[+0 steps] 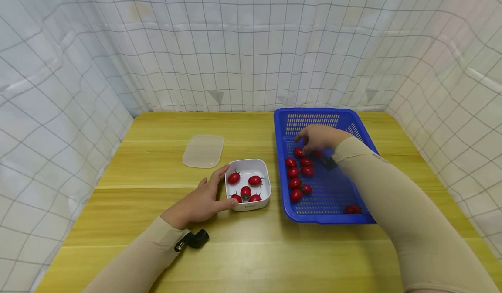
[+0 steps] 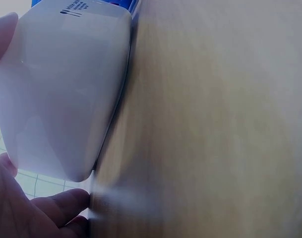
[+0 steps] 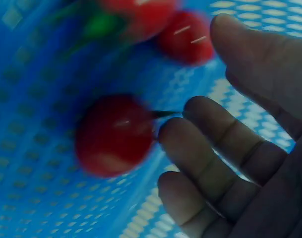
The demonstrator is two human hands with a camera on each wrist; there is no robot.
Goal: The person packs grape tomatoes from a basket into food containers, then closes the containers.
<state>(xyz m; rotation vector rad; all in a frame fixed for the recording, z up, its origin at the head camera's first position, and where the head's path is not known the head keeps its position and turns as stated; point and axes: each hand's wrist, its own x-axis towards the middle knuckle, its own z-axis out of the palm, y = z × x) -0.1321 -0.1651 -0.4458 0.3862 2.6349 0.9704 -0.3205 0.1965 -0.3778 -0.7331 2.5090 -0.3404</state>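
My left hand [image 1: 201, 201] holds a white square container [image 1: 260, 203] at its left side, thumb at the front corner and index finger along the back left. Several red cherry tomatoes [image 1: 255, 180] with green stems lie inside it. To the right, my right hand [image 1: 321, 137] reaches down into a blue plastic basket [image 1: 321, 218], with thumb and fingers apart. In the right wrist view a cherry tomato [image 3: 116, 136] lies just beyond the fingertips, its stem pointing at them, and another tomato [image 3: 185, 37] is close to the thumb.
A translucent lid [image 1: 204, 151] lies flat behind the container on the wooden table [image 1: 243, 258]. More tomatoes [image 1: 295, 183] line the basket's left side, and one tomato [image 1: 353, 209] sits at its front right. A white gridded curtain [image 1: 243, 44] surrounds the table's back and sides.
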